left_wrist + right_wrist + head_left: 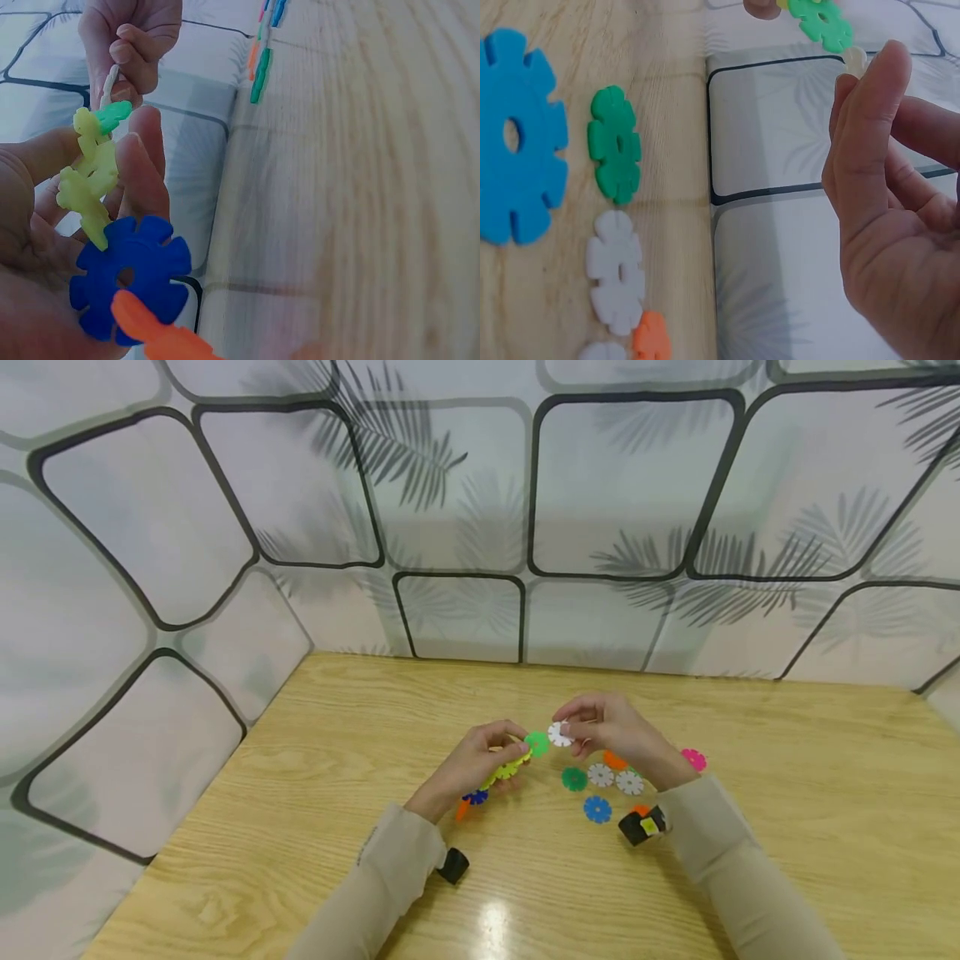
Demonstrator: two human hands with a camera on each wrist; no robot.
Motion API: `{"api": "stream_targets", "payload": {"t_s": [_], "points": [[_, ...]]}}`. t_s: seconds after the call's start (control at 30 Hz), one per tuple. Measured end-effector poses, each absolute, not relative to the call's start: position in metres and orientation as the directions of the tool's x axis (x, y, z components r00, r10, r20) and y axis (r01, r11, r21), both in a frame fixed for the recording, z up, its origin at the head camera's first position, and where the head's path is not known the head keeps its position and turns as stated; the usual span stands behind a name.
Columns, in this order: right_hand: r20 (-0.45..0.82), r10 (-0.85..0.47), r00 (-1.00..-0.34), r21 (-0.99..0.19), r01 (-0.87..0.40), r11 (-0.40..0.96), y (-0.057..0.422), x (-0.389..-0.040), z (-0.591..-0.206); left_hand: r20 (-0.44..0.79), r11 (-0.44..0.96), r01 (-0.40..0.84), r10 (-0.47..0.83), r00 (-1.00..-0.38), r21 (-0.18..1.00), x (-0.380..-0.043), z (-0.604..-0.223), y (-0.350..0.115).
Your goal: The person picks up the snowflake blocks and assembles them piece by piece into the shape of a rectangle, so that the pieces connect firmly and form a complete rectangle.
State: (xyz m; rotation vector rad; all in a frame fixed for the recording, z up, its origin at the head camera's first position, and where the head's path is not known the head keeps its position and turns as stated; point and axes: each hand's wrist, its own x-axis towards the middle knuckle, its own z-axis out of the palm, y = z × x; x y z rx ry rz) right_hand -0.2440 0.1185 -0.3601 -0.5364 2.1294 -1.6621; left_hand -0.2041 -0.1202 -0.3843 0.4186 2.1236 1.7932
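My left hand grips a chain of joined snowflake discs: a bright green one at the far end, yellow ones, a dark blue one and an orange one near my palm. My right hand pinches a white disc by its edge, right beside the green end disc. In the right wrist view the white disc peeks out behind my fingers, with the green disc just past it.
Loose discs lie on the wooden table under my right hand: dark green, two white, blue, orange and pink. Patterned panel walls enclose the table at back and left.
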Motion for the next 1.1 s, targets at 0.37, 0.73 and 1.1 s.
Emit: {"api": "stream_targets", "payload": {"t_s": [0.37, 0.73, 1.1], "points": [[-0.101, -0.485, -0.868, -0.979, -0.001, 0.206, 0.112, -0.242, -0.364, 0.019, 0.243, 0.119, 0.377, -0.926, 0.963, -0.2, -0.385, -0.119], [-0.093, -0.46, -0.883, -0.981, 0.002, 0.194, 0.108, -0.238, -0.367, 0.121, 0.348, 0.247, 0.345, -0.931, 0.904, -0.197, -0.383, -0.114], [-0.108, -0.42, -0.901, -0.991, 0.067, 0.112, 0.101, -0.238, -0.372, 0.131, 0.323, 0.24, 0.324, -0.937, 0.915, -0.2, -0.385, -0.111]]}}
